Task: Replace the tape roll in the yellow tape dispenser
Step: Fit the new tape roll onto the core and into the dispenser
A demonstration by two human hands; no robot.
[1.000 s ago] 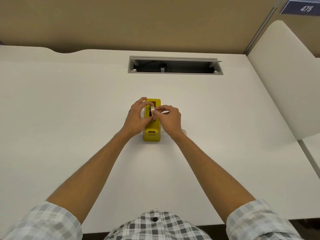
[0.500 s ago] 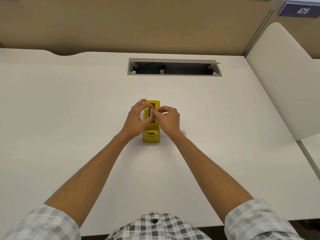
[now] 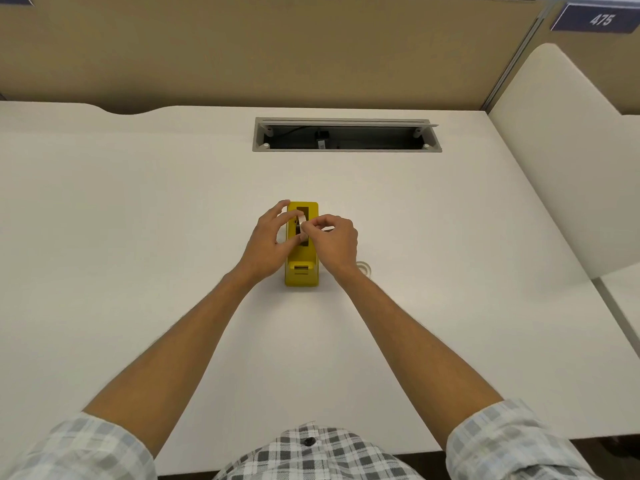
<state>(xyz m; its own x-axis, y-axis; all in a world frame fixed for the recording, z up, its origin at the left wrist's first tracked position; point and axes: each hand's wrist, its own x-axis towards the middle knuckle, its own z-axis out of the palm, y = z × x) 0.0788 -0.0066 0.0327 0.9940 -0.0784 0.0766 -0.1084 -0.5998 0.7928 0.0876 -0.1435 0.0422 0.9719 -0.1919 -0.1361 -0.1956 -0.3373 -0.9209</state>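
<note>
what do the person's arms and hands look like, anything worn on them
Both forearms are bare from the rolled cuffs down. The left sleeve and right sleeve are a plaid of white, grey and pale blue, matching the buttoned shirt front. The left hand and right hand show no gloves, and no rings or watch that I can see.

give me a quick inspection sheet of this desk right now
surface: white desk, mostly bare
job's things: yellow dispenser upright at centre; tape roll held over its slot, seating not clear
clutter: small pale ring on the desk by the right wrist
grippers: left hand on the dispenser's left side and roll; right hand pinching the roll
cables: dark cable in the open cable tray
surroundings: tan partition, sign 475, white side divider
</note>
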